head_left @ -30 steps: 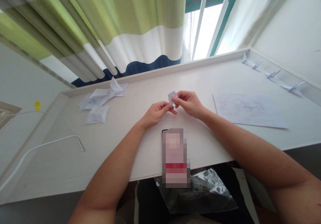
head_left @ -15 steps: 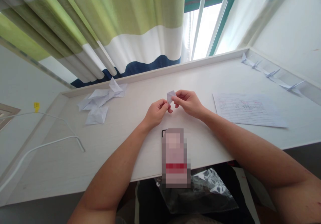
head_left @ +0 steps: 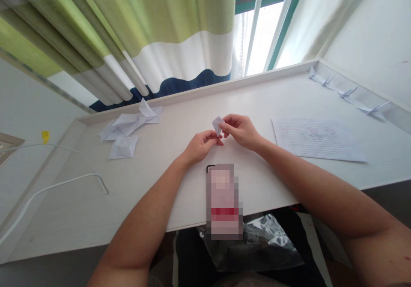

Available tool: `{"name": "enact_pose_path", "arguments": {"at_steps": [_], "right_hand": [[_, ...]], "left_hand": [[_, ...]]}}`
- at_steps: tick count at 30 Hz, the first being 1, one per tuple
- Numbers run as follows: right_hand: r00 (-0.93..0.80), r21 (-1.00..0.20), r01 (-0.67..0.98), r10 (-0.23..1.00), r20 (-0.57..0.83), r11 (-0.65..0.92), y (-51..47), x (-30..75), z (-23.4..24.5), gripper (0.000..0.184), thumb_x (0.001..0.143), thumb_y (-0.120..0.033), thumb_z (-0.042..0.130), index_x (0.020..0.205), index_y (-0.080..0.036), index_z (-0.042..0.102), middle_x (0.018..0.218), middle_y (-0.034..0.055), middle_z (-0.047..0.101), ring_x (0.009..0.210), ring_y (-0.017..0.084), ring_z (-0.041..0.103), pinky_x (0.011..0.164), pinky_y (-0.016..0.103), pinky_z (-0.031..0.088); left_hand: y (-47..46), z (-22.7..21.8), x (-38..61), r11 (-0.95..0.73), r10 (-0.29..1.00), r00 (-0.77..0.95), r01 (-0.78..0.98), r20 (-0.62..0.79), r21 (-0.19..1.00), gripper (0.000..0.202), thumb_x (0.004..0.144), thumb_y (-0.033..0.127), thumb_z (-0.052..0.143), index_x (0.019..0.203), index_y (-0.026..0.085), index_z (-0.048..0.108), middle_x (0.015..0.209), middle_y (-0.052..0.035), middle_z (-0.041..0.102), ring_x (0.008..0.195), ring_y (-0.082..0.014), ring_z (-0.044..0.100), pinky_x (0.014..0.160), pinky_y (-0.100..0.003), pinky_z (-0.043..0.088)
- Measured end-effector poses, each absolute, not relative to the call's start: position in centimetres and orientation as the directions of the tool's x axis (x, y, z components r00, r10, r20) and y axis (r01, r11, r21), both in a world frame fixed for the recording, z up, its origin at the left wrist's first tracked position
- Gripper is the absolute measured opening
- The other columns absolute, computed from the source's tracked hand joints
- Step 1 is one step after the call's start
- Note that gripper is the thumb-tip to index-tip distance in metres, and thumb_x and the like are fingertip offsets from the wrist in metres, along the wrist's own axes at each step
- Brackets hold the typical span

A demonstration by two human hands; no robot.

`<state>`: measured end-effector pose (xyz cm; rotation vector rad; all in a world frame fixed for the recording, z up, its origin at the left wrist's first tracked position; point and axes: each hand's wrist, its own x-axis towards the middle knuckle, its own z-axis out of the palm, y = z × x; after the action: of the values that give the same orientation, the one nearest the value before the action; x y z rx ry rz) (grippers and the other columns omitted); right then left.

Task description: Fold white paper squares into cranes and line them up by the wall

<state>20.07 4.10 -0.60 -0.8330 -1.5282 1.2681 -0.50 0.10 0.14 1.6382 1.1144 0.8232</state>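
Got a folded bit of thin matt white paper (head_left: 217, 125) mid-frame, and more creased paper (head_left: 128, 128) upper left, both on a smooth matt wood-grain laminate desk (head_left: 257, 94). The curtain (head_left: 180, 55) is soft woven cloth, and the black plastic bag (head_left: 269, 235) at bottom centre is pretty glossy.

No words could be read. On the sheet of lined paper (head_left: 317, 140), up and right of the phone (head_left: 224, 201), rows of handwriting in dark and red ink were too small to make out. A pixel mosaic covered the phone's back. The folded paper (head_left: 217, 125) above the phone and the yellow tag (head_left: 45, 136) far left of it showed nothing legible.
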Motion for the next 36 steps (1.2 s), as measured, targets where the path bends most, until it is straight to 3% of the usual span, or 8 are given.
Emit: {"name": "enact_pose_path", "arguments": {"at_steps": [9, 14, 20, 27, 31, 36], "right_hand": [[-0.328, -0.971, -0.085, 0.914, 0.239, 0.224, 4.0, 19.9, -0.6, 0.056, 0.082, -0.074, 0.087, 0.094, -0.022, 0.071, 0.079, 0.0000, 0.072, 0.063, 0.014, 0.066, 0.063, 0.033, 0.061], [-0.285, -0.961, -0.108, 0.919, 0.274, 0.253, 4.0, 20.1, -0.3, 0.057, 0.085, -0.067, 0.089, 0.119, -0.025, 0.070, 0.090, -0.0034, 0.065, 0.065, 0.012, 0.068, 0.068, 0.033, 0.063], [-0.322, -0.970, -0.067, 0.915, 0.243, 0.234, 4.4, 20.1, -0.6, 0.056, 0.094, -0.078, 0.072, 0.114, -0.025, 0.071, 0.089, 0.0013, 0.071, 0.075, 0.016, 0.071, 0.066, 0.032, 0.060], [-0.156, -0.921, 0.038, 0.913, 0.377, 0.387, 4.4, 20.1, -0.7, 0.041, 0.094, -0.058, 0.080, 0.119, -0.028, 0.068, 0.104, 0.0035, 0.067, 0.091, 0.019, 0.067, 0.073, 0.035, 0.056], [-0.175, -0.901, 0.103, 0.899, 0.401, 0.422, 4.0, 20.1, -0.3, 0.030, 0.094, -0.050, 0.078, 0.112, -0.027, 0.068, 0.090, 0.0009, 0.064, 0.084, 0.019, 0.064, 0.073, 0.037, 0.052], [-0.241, -0.899, 0.123, 0.891, 0.384, 0.421, 3.7, 20.0, -0.5, 0.028, 0.097, -0.052, 0.076, 0.102, -0.026, 0.067, 0.068, -0.0053, 0.057, 0.063, 0.015, 0.052, 0.064, 0.036, 0.045]], "left_hand": [[0.0, -0.1, -0.5, -0.182, 0.933, 0.352, 0.279, 0.076, 0.943, 0.035, 0.102, 0.053, 0.068, 0.094, 0.019, 0.068, 0.097, -0.0087, 0.082, 0.095, -0.0219, 0.074, 0.096, -0.038, 0.054], [-0.1, -0.1, -0.5, -0.207, 0.944, 0.317, 0.368, 0.087, 0.906, 0.042, 0.108, 0.054, 0.057, 0.089, 0.019, 0.072, 0.098, -0.0092, 0.082, 0.092, -0.0214, 0.071, 0.094, -0.038, 0.052], [-0.1, -0.1, -0.5, -0.219, 0.936, 0.339, 0.356, 0.093, 0.908, 0.045, 0.109, 0.056, 0.054, 0.089, 0.021, 0.073, 0.098, -0.0094, 0.085, 0.095, -0.0236, 0.075, 0.098, -0.039, 0.055], [0.2, -0.2, -0.4, -0.214, 0.957, 0.264, 0.356, 0.122, 0.910, 0.041, 0.109, 0.056, 0.055, 0.094, 0.022, 0.072, 0.092, -0.0091, 0.086, 0.094, -0.0253, 0.079, 0.101, -0.043, 0.057], [0.3, -0.4, -0.5, -0.213, 0.965, 0.225, 0.365, 0.135, 0.906, 0.041, 0.108, 0.057, 0.058, 0.092, 0.022, 0.070, 0.089, -0.0087, 0.085, 0.090, -0.0246, 0.079, 0.095, -0.041, 0.058], [0.4, -0.8, -0.6, -0.219, 0.968, 0.201, 0.381, 0.150, 0.898, 0.040, 0.106, 0.058, 0.061, 0.099, 0.021, 0.073, 0.090, -0.0083, 0.084, 0.088, -0.0240, 0.078, 0.089, -0.038, 0.057]]}}
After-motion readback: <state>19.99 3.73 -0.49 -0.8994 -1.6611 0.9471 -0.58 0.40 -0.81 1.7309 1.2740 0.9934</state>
